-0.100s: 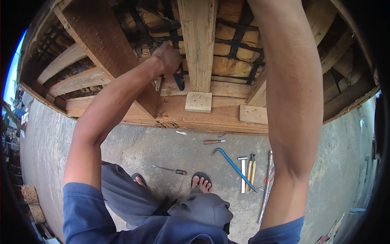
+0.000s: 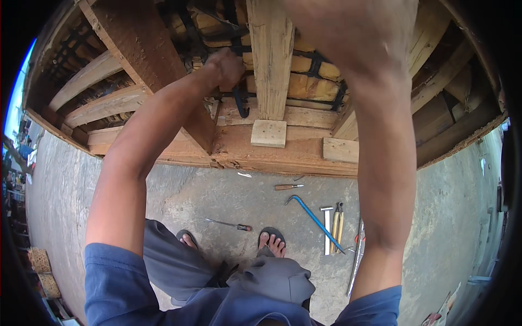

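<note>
Wooden post [image 2: 270,70] between the hands [image 2: 227,68]

the wooden frame [image 2: 272,70] looks rough, matt.

You look through a wide fisheye on your head, facing down over your own legs [image 2: 182,261]. The wooden frame [image 2: 296,157] spans the upper part, its near edge bowing above the concrete floor [image 2: 176,204] and your feet [image 2: 274,244], which lie farther off. Your right arm [image 2: 386,163] looms closest.
</note>
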### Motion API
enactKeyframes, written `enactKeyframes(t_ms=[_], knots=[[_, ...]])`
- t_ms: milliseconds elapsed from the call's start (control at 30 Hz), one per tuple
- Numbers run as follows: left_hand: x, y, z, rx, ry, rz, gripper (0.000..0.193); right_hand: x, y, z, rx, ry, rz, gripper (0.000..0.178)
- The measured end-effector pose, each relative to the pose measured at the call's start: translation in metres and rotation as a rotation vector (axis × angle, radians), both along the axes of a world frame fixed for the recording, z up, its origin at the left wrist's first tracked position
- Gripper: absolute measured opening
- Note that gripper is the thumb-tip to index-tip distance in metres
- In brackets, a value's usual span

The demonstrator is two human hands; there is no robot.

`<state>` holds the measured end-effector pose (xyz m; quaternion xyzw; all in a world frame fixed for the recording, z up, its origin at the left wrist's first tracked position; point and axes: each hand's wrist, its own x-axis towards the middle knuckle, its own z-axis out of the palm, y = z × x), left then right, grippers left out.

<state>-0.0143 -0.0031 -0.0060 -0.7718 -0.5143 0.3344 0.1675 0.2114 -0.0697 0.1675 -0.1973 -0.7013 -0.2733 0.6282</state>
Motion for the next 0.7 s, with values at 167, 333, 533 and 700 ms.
enactKeyframes(t_ms=[167,333,533,700], knots=[[-0.002,0.025,-0.017,0.133,-0.052,-0.005,0.025,0.098,-0.115,-0.241,-1.075,-0.132,0.062,0.025],[0.013,0.038,-0.011,0.087,-0.016,0.003,0.024,0.211,-0.227,-0.458,-1.623,-0.440,-0.534,0.040],[-0.026,0.042,-0.047,0.449,-0.044,-0.256,0.022,0.227,-0.248,-0.507,-1.746,-0.621,-0.627,0.032],[-0.006,0.042,-0.047,0.299,-0.133,0.053,0.022,0.187,-0.261,-0.449,-1.755,-0.400,-0.269,0.024]])
